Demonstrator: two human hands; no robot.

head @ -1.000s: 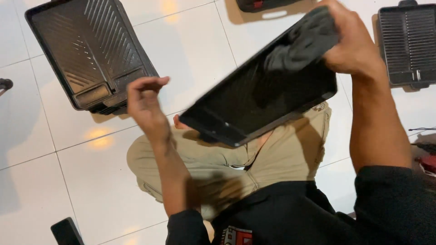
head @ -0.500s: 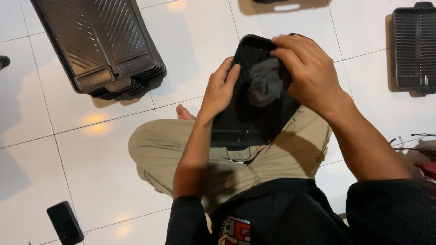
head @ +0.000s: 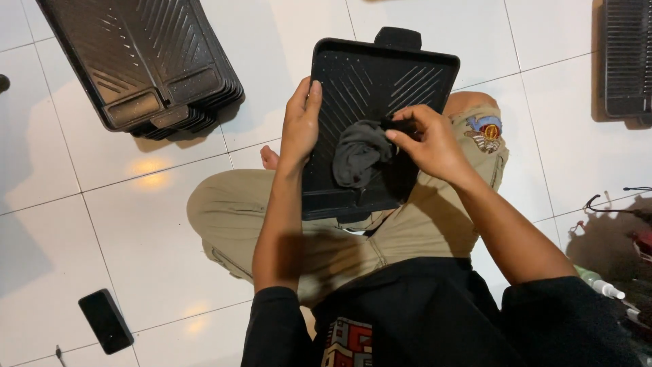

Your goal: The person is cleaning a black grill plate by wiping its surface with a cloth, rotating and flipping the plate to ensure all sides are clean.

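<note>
A black ribbed plastic tray (head: pixel 380 75) rests tilted on my lap, its grooved inner face turned up. My left hand (head: pixel 300 122) grips the tray's left edge, thumb on the rim. My right hand (head: pixel 428 139) pinches a dark grey cloth (head: pixel 360 153) that lies bunched on the tray's lower middle. I sit cross-legged on the floor in khaki trousers and a black top.
A stack of the same black trays (head: pixel 146 61) lies on the white tiled floor at upper left. Another black tray (head: pixel 628 61) sits at the right edge. A dark phone (head: pixel 105 321) lies at lower left. Cables and a spray bottle (head: pixel 601 285) are at lower right.
The tray has swung from a slanted hold in the air down onto my lap. My left hand moved from free to the tray's edge; the cloth now lies on the tray's inner face.
</note>
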